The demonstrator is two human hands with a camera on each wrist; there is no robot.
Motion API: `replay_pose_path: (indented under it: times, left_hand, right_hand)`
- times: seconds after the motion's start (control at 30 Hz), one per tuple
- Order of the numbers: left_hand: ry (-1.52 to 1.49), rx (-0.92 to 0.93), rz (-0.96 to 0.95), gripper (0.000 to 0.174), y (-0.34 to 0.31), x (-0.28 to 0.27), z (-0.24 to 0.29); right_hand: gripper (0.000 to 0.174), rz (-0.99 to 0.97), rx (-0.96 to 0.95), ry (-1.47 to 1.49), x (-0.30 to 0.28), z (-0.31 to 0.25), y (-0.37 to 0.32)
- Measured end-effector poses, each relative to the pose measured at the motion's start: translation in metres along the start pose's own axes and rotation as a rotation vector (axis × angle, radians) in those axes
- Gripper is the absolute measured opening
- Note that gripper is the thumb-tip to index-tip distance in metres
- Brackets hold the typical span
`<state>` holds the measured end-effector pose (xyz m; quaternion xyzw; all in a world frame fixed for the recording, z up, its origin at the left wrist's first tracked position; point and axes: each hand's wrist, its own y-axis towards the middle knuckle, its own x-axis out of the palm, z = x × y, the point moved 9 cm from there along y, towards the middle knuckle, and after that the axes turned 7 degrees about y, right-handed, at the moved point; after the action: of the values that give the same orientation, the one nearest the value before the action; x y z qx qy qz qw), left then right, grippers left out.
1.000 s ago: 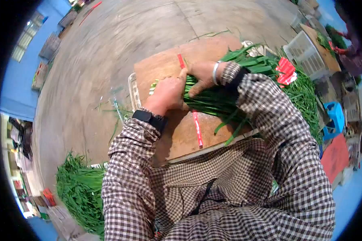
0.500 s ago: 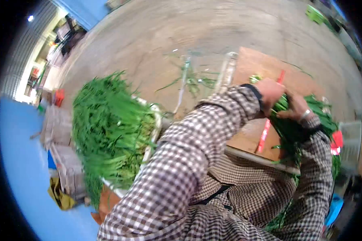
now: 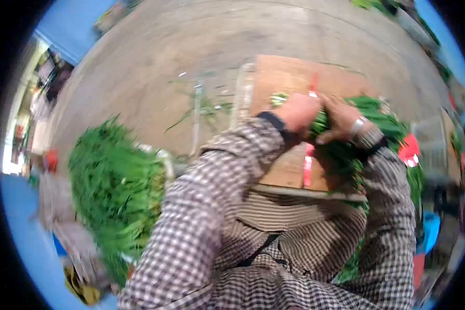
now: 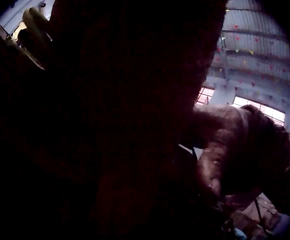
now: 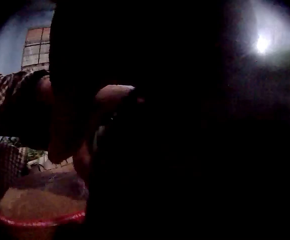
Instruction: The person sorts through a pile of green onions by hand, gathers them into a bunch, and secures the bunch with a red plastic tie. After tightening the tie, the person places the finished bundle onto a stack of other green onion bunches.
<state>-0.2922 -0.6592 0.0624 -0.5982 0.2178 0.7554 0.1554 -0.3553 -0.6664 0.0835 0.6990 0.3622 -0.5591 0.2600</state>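
Observation:
A bunch of long-leaved greens (image 3: 321, 123) lies across a wooden board (image 3: 279, 168), its pale stem ends (image 3: 279, 99) pointing left. My left hand (image 3: 300, 110) grips the bunch near those ends. Close beside it, my right hand (image 3: 340, 117) holds the bunch from the leafy side, thumb toward me. A red printed strip (image 3: 308, 164) runs under the bunch, showing on the board both in front of and beyond the hands. The left wrist view is mostly dark, with the right hand (image 4: 212, 160) at its right. In the right wrist view, a red band (image 5: 40, 220) curves below the dim fingers.
More loose greens (image 3: 374, 113) spread at the board's right, near red packaging (image 3: 409, 150). A large heap of greens (image 3: 116, 191) stands to the left in a pale container. A white crate (image 3: 430, 144) and a blue stool (image 3: 431, 231) are at the right. Leaf scraps (image 3: 209, 109) litter the floor.
The head view swung left, then partly back right, shifting the board in the picture and bringing the left heap into fuller view. Both hands stay on the bunch throughout.

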Motion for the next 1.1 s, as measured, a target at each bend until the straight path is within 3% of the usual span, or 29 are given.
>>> replay_pose_path:
  times: [0.07, 0.13, 0.17, 0.2, 0.23, 0.33, 0.4, 0.43, 0.5, 0.57, 0.6, 0.67, 0.7, 0.73, 0.77, 0.8, 0.83, 0.87, 0.9, 0.93, 0.97, 1.03, 1.07, 1.1]
  left_hand:
    - [0.058, -0.078, -0.034, 0.015, -0.003, -0.006, 0.003]
    - [0.068, -0.029, 0.109, 0.015, -0.002, 0.000, 0.005]
    - [0.183, 0.010, 0.000, 0.012, -0.010, -0.004, 0.014]
    - [0.222, 0.004, 0.032, 0.018, 0.000, -0.022, 0.018]
    - [0.235, 0.015, -0.151, 0.032, -0.008, 0.001, 0.017]
    - [0.218, -0.047, -0.206, 0.045, -0.006, 0.007, 0.017]
    - [0.202, -0.132, -0.077, 0.050, -0.007, -0.002, 0.014]
    - [0.204, -0.099, -0.122, 0.060, -0.004, -0.001, 0.016]
    - [0.275, -0.016, 0.210, 0.070, 0.004, -0.001, 0.024]
    - [0.243, 0.035, 0.284, 0.070, -0.039, -0.061, 0.049]
    - [0.203, 0.107, 0.364, 0.070, -0.065, -0.100, 0.068]
    - [0.107, 0.161, 0.378, 0.058, -0.110, -0.131, 0.081]
    - [-0.058, 0.120, 0.416, 0.056, -0.148, -0.159, 0.083]
    - [-0.230, 0.084, 0.457, 0.055, -0.193, -0.183, 0.087]
    - [-0.250, 0.034, 0.544, 0.053, -0.240, -0.196, 0.085]
    - [-0.271, -0.012, 0.630, 0.052, -0.288, -0.207, 0.080]
    - [-0.357, -0.178, 0.539, 0.048, -0.330, -0.207, 0.066]
    - [-0.253, -0.393, 0.493, 0.042, -0.378, -0.202, 0.048]
    - [-0.284, -0.646, 0.527, 0.037, -0.433, -0.197, 0.032]
    - [-0.251, -0.916, 0.528, 0.034, -0.492, -0.183, 0.013]
    - [-0.359, -1.185, 0.588, 0.029, -0.552, -0.171, 0.004]
    - [-0.663, -1.521, 1.037, 0.025, -0.649, -0.152, 0.019]
    - [-0.783, -1.582, 1.277, 0.025, -0.692, -0.124, 0.025]
    - [-0.833, -1.678, 1.345, 0.022, -0.716, -0.105, 0.036]
  right_hand:
    - [0.106, 0.056, -0.029, 0.024, -0.006, -0.012, 0.002]
    - [0.108, 0.136, -0.041, 0.083, 0.017, -0.002, 0.001]
    - [0.107, 0.185, -0.024, 0.084, 0.032, 0.009, 0.002]
    - [0.107, 0.174, -0.037, 0.082, 0.020, 0.006, 0.008]
    - [0.106, 0.165, 0.005, 0.056, 0.034, 0.007, 0.008]
    - [0.103, 0.169, 0.050, 0.025, 0.025, 0.009, -0.003]
    - [0.101, 0.166, 0.016, 0.064, 0.025, 0.007, 0.001]
    - [0.100, 0.145, 0.049, 0.060, 0.028, 0.015, 0.003]
    - [0.098, 0.109, 0.056, 0.058, 0.047, 0.057, 0.009]
    - [0.101, -0.157, 0.061, 0.625, 0.103, 0.122, 0.024]
    - [0.101, -0.166, 0.037, 0.626, 0.105, 0.121, 0.025]
    - [0.114, -0.122, -0.536, -0.972, 0.123, 0.080, 0.020]
    - [0.114, -0.117, -0.563, -0.971, 0.107, 0.050, 0.018]
    - [0.117, -0.053, -0.254, -0.429, 0.050, 0.013, 0.016]
    - [0.121, 0.001, 0.066, 0.105, 0.021, 0.010, 0.010]
    - [0.122, 0.033, 0.081, -0.044, 0.021, 0.023, 0.013]
    - [0.122, 0.024, 0.081, -0.053, 0.018, 0.016, 0.012]
    - [0.121, 0.075, 0.110, -0.133, 0.005, 0.005, 0.012]
    - [0.119, 0.127, 0.133, -0.214, -0.010, -0.012, 0.011]
    - [0.098, 0.222, 0.114, -0.224, -0.032, -0.044, 0.007]
    - [0.098, 0.214, 0.103, -0.232, -0.032, -0.060, 0.012]
    - [0.063, 0.179, 0.144, 0.303, -0.022, -0.077, 0.028]
    - [0.049, 0.151, -0.068, 0.470, -0.005, -0.123, 0.043]
    - [0.037, 0.117, -0.285, 0.634, 0.009, -0.186, 0.045]
